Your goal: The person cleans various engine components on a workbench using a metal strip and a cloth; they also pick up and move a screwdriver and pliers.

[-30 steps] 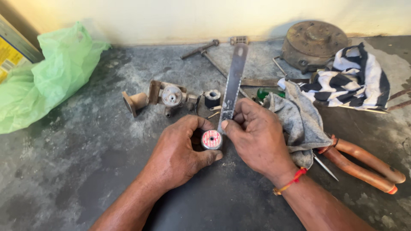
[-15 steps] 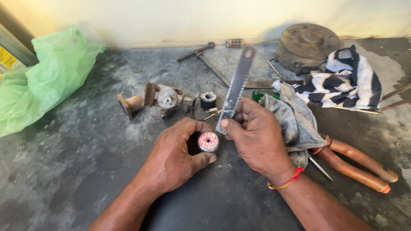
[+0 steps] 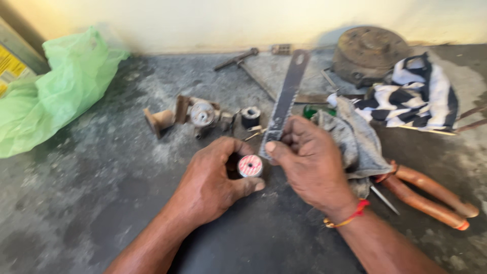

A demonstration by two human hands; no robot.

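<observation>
Both forearms enter from the lower edge, bare from elbow to wrist; no sleeve is in view. The left hand (image 3: 210, 185) wears no ring, band or glove. The right hand (image 3: 309, 170) is likewise ungloved. The right wrist carries a thin cord bracelet (image 3: 350, 217), red with a yellow-orange strand, apparently knotted on the outer side, though motion blur limits detail. Fingernails are short and unpainted

Bare floor (image 3: 91, 203) lies open leftward; grey rag (image 3: 355, 142) and pliers (image 3: 431, 195) crowd the right.
</observation>
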